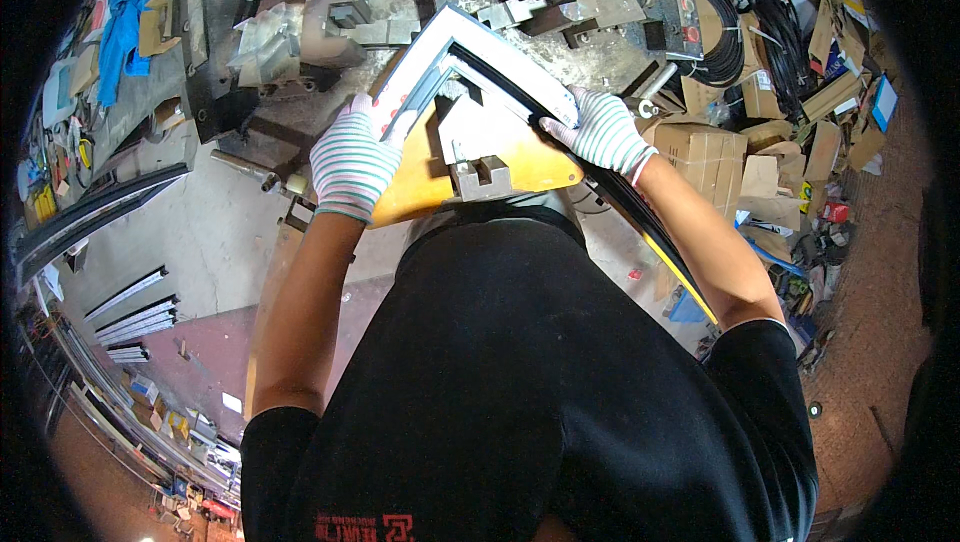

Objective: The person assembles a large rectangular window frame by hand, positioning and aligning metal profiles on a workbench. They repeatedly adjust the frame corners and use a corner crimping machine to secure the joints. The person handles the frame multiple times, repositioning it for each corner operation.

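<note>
Left hand [357,164]: grip closed around white corner frame [497,56], upper centre.
Right hand [608,132]: grip closed around right leg.
Yellow plate [412,182]: underneath; preferably keep both legs level.

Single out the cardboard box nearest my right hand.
The large brown box, just to the right of your striped-gloved right hand; the smaller box with a white label sits farther off, beside the coiled black cable.

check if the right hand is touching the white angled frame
Touching. The head view shows the right hand gripping the white angled frame at its right-hand end.
</note>
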Action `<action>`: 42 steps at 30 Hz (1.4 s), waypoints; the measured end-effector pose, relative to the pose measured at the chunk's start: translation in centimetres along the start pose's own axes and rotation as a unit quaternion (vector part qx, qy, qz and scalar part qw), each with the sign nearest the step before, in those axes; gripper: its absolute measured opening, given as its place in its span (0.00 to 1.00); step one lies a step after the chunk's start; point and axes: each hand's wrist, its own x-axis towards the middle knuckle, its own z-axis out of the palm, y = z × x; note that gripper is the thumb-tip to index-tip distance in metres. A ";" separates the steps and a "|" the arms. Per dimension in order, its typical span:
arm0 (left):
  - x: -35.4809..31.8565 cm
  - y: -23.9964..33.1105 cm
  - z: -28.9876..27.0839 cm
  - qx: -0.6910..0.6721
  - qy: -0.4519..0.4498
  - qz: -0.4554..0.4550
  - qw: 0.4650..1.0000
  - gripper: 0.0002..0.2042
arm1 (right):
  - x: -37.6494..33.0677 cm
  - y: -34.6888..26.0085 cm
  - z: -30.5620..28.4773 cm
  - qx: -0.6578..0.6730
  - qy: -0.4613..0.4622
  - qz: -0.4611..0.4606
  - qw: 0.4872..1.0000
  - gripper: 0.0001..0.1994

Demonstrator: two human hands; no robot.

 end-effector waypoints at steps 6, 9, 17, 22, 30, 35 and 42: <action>0.1 0.1 0.2 0.061 -0.029 -0.019 0.998 0.26 | 0.5 0.7 0.7 0.007 0.003 -0.021 1.000 0.32; 0.1 0.4 0.2 0.085 -0.025 -0.019 0.996 0.28 | 0.6 1.0 0.7 0.021 0.008 -0.039 0.999 0.30; -0.1 0.9 0.5 0.097 0.013 -0.025 0.995 0.25 | 0.4 0.8 0.0 0.024 0.008 -0.056 0.998 0.27; -0.1 1.1 0.5 0.103 0.003 -0.037 0.994 0.25 | 0.5 0.6 -0.5 0.022 -0.028 -0.046 0.998 0.26; 0.2 1.2 0.0 0.062 -0.019 -0.044 0.997 0.32 | 0.3 0.4 -0.2 -0.003 0.006 -0.034 0.999 0.28; 0.2 0.8 0.1 0.075 -0.025 -0.016 0.997 0.34 | 0.5 0.6 -0.5 0.000 -0.014 -0.049 0.999 0.30; 0.0 1.0 0.9 0.076 0.011 -0.028 0.997 0.26 | 0.8 0.3 -1.0 0.005 -0.007 -0.046 0.999 0.26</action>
